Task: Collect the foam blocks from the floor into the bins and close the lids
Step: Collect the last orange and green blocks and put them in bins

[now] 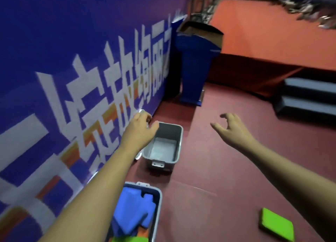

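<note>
Two grey bins stand on the red floor along a blue banner wall. The far bin (179,132) is open and holds nothing I can see. The near bin (157,201) holds several blue foam blocks (134,210) and a green one (127,239) at the frame's bottom. A flat green foam block (277,224) lies on the floor at the lower right. My left hand (140,128) hovers at the far bin's left rim, fingers curled; whether it touches a pale lid edge (141,111) behind it is unclear. My right hand (230,128) is spread open in the air to the bin's right.
A blue banner wall (63,78) with white lettering runs along the left. A blue lectern (197,63) stands behind the far bin. Grey steps (309,98) and a raised red stage (263,41) lie at the right and back.
</note>
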Motion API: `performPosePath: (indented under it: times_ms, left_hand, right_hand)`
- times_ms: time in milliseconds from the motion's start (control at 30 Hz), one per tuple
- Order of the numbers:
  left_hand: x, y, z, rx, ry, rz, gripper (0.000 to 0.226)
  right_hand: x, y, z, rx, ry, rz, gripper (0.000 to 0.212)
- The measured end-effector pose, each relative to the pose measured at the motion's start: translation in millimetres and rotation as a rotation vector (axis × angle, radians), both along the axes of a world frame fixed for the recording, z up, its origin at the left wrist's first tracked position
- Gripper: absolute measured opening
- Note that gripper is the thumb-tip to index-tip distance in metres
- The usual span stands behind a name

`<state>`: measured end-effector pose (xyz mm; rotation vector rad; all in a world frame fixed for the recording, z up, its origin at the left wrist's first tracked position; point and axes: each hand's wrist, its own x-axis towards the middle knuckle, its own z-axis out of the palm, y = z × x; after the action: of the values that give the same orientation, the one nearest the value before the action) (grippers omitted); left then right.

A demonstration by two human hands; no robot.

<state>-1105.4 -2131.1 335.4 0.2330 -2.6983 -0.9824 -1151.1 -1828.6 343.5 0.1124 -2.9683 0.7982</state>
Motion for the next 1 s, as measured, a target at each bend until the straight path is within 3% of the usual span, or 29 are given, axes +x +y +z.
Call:
performPosePath:
  times_ms: [200,467,767,1000]
  left_hand:
    - [-8.6,125.3,-9.6,0.0,0.007,-0.303,0.029]
    - [33.5,352.8,-19.8,0.0,-0.032,-0.688,0.028]
    - [150.9,590.3,-32.7,-0.046,-0.057,-0.976,0.026]
    - [210.4,722.1,-54.2,-0.044,-0.077,-1.104,0.023]
  right_hand:
    - [82.0,150.9,-9.0,0.021,-0.001,-0.334,0.066]
    - [239.5,336.9,-37.2,-0.011,-0.045,-0.697,0.063]
    - [419.3,493.2,-64.9,-0.081,-0.079,-0.945,0.056]
    - [486.1,589.3,-74.5,-0.071,-0.091,-1.028,0.057]
